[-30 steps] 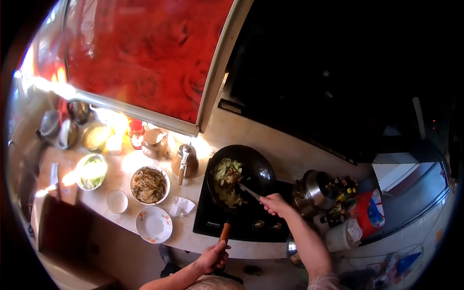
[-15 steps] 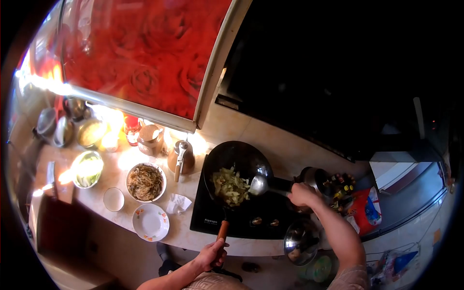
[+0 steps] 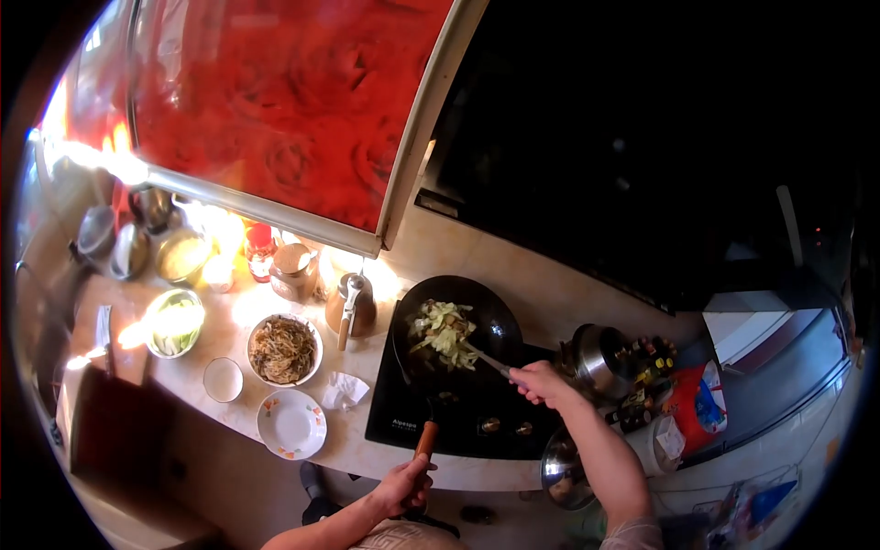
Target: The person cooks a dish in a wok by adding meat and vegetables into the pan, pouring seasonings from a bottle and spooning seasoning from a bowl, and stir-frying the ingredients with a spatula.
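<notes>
My left hand (image 3: 405, 486) is wrapped round the orange-brown handle (image 3: 426, 441) of a dark wok (image 3: 495, 316). The wok rests on the black stove (image 3: 458, 428). Pale green chopped vegetables (image 3: 447, 332) lie in it, heaped toward its left and middle. From the right, my right hand (image 3: 543, 383) grips a metal spatula (image 3: 489, 361) that slants into the wok. The spatula's head is hidden under the vegetables.
Left of the stove are a crumpled tissue (image 3: 345, 391), a flowered plate (image 3: 291, 442), a bowl of shredded food (image 3: 300, 374), a small white bowl (image 3: 223, 379) and a kettle-like pot (image 3: 356, 307). A steel pot (image 3: 600, 356) and several bottles stand right. A red cabinet (image 3: 275, 101) hangs above.
My right hand has moved left and slightly down, pushing the spatula's head under the vegetables, which have shifted up in the wok. My left hand keeps its hold on the handle.
</notes>
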`<state>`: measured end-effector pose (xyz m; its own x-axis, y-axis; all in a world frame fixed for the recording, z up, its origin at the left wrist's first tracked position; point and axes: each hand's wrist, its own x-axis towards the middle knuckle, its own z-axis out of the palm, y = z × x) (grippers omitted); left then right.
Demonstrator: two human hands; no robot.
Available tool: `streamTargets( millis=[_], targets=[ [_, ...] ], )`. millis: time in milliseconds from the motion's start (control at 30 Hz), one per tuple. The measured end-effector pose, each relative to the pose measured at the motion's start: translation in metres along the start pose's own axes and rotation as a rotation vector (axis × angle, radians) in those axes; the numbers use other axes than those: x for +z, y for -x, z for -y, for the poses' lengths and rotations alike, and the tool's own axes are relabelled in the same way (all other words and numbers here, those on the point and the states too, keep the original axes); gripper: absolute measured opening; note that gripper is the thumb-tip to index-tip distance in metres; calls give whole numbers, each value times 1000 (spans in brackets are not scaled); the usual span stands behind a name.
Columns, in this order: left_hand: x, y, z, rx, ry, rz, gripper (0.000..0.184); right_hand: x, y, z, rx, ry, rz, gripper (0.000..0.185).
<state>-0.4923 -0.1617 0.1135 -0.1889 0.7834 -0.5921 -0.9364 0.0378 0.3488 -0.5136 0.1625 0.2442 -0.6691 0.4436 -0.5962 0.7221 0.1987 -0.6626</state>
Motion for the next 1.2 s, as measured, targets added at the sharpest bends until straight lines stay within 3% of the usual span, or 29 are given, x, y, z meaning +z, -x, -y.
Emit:
streamTargets(
  millis=[133,167,200,267,400,500,533,833,967,1133,1200],
  targets=[
    [4,3,-1,-5,6,-11,43,12,-3,21,-172,387,-248,32],
    [5,3,-2,-8,5,-8,43,21,-10,15,-351,641,-423,29],
    [5,3,-2,-11,12,-12,43,37,9,28,-363,779,-495,23],
    [3,2,-1,-17,19,-12,43,59,11,14,-491,948,-546,19],
    [1,3,0,-20,23,4,43,75,61,-11,-573,1113,-494,40],
    [2,4,-2,-15,22,-2,42,94,101,-20,-343,1173,-290,52],
    [2,3,-2,-17,16,-5,42,98,94,-25,-362,1175,-227,52],
    [3,3,-2,-16,-30,9,44,73,3,-22,-336,695,-630,43],
    [9,6,-5,-30,-13,-12,43,102,-5,-49,-454,565,-549,42],
    [3,2,0,-40,-15,-2,43,113,15,-33,-519,667,-546,42],
    [3,2,-2,-35,-17,8,43,99,44,-34,-511,953,-313,50]
  ],
)
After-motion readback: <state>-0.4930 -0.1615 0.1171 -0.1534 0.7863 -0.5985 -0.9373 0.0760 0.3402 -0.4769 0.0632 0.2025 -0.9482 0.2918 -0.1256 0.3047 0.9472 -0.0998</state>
